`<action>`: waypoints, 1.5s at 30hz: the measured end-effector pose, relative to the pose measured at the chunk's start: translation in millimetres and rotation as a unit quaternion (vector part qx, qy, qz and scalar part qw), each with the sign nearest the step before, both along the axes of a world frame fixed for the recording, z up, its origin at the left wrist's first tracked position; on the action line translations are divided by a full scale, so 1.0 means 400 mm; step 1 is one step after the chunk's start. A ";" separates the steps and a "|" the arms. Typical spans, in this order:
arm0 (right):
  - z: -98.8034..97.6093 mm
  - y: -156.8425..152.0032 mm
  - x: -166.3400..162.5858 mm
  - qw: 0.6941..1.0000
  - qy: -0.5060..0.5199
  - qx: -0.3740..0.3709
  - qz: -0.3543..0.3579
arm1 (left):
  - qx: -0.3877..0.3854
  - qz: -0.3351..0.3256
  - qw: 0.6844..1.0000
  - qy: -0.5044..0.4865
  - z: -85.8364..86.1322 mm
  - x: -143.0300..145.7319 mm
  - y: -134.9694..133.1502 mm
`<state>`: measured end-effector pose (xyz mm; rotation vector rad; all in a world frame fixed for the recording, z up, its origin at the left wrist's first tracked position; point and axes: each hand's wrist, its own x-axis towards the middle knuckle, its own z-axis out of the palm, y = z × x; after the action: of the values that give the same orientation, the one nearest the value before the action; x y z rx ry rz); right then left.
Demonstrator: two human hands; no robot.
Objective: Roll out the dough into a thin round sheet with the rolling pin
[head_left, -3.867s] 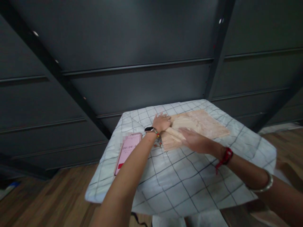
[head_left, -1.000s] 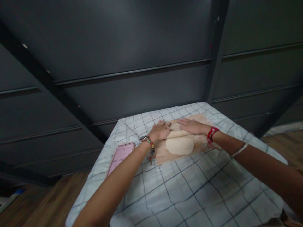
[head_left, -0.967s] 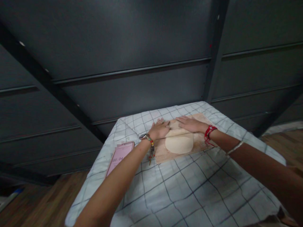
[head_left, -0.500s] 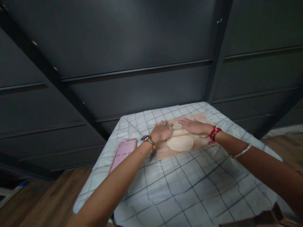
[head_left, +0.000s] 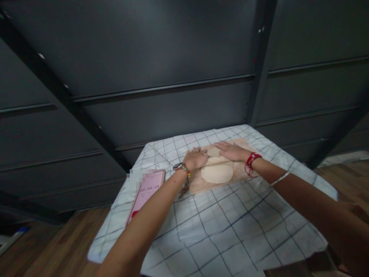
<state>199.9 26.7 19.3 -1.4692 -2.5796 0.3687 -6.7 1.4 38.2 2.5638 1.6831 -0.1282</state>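
A pale, thin sheet of dough (head_left: 217, 174) lies on a light brown mat or board (head_left: 198, 187). Across its far part runs a light wooden rolling pin (head_left: 219, 160). My left hand (head_left: 196, 158) rests flat over the pin's left end, fingers stretched forward. Over the right end lies my right hand (head_left: 233, 151), also flat, its fingers reaching to the left. Neither hand wraps around the pin. Some dough shows beyond the pin between the hands; the rest there is covered.
Left of my left forearm lies a phone (head_left: 148, 190) with a running timer on a pink screen. A white checked cloth (head_left: 207, 227) covers the small table. Behind it stands a dark metal panel wall (head_left: 173, 115). The wooden floor (head_left: 75, 231) shows at the sides.
My hands and the rolling pin have shifted slightly away from me over the dough. The view has moved a little, and more of the phone shows beside my left arm.
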 end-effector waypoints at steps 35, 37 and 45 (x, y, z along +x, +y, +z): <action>-0.012 -0.003 0.023 0.999 0.021 -0.008 0.030 | 0.051 -0.051 0.997 -0.021 0.002 0.006 -0.028; -0.016 0.003 0.021 1.000 0.018 -0.003 0.014 | 0.055 -0.041 0.998 -0.015 0.003 0.008 -0.026; -0.029 0.009 0.027 0.999 0.038 -0.017 0.023 | 0.061 -0.052 0.997 -0.004 0.008 0.011 -0.041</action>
<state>210.8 30.2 7.7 -1.3802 -2.5633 0.4683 -2.2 -15.1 41.4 2.7365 1.6027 -0.0217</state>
